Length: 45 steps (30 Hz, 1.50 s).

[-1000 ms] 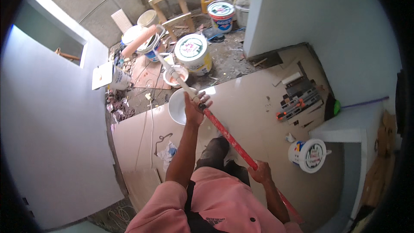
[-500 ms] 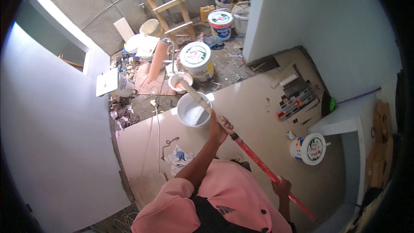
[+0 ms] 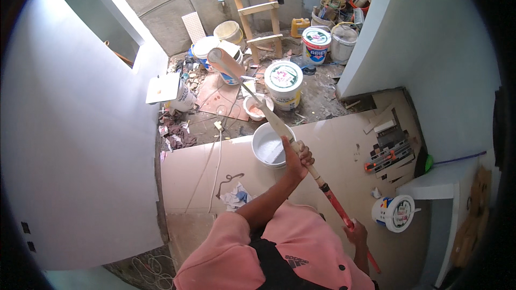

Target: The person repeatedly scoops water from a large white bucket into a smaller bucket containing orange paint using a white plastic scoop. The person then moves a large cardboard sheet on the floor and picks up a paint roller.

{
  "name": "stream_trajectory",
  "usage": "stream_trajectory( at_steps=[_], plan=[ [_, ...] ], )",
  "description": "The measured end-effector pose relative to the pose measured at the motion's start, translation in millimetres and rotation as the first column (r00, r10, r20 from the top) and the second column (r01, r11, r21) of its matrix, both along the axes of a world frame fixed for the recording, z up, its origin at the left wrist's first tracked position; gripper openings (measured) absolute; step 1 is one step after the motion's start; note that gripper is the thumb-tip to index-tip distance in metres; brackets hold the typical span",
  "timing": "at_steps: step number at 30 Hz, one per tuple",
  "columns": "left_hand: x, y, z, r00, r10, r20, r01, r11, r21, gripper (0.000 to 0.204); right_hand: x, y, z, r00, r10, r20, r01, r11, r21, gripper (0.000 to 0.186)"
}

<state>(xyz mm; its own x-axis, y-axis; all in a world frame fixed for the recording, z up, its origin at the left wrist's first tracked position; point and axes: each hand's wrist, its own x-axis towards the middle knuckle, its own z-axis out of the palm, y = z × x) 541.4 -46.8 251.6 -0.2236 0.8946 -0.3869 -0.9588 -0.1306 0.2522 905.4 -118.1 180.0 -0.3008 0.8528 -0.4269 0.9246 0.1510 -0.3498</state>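
Both my hands grip a long-handled paint roller, beige along its upper pole and red along its lower part. My left hand is closed around the beige section, a little above a black joint. Lower down, my right hand wraps the red section near its end. The roller's orange sleeve is up at the far end, in front of the buckets in the picture. Beneath the pole stands an open white bucket with whitish contents. Behind it, a small white tub holds something orange.
Lidded paint buckets stand on the littered ground ahead, before a wooden ladder. Pale walls rise on both sides. A white cable and crumpled paper lie on the tiles. At right are spirit levels and a tipped bucket.
The view has turned, so the surroundings sit farther right. My left hand is now farther up the pole from the black joint. The roller sleeve has swung to a different angle.
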Motion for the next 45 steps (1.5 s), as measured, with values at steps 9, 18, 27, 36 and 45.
stream_trajectory(
  at_steps=[9,18,27,36,45],
  plan=[
    [35,-8,-2,1.000,-0.003,0.004,0.002,0.997,0.071,0.063,-152,83,109,0.938,0.340,-0.076,-0.293,0.887,0.357,0.029],
    [79,-4,-39,0.942,0.226,-0.246,-0.264,0.955,-0.135,0.064,-321,111,247,0.501,0.653,-0.568,-0.018,0.664,0.747,0.021],
    [86,-12,-15,0.933,0.199,-0.299,-0.234,0.968,-0.087,0.059,-346,112,263,0.469,0.596,-0.652,0.035,0.725,0.688,0.025],
    [90,-2,-30,0.894,0.208,-0.397,-0.248,0.967,-0.052,0.057,-331,123,272,0.420,0.535,-0.733,0.057,0.790,0.610,0.020],
    [88,2,-38,0.896,0.140,-0.421,-0.160,0.987,-0.011,0.057,-310,138,275,0.293,0.621,-0.727,0.014,0.757,0.653,0.013]
  ],
)
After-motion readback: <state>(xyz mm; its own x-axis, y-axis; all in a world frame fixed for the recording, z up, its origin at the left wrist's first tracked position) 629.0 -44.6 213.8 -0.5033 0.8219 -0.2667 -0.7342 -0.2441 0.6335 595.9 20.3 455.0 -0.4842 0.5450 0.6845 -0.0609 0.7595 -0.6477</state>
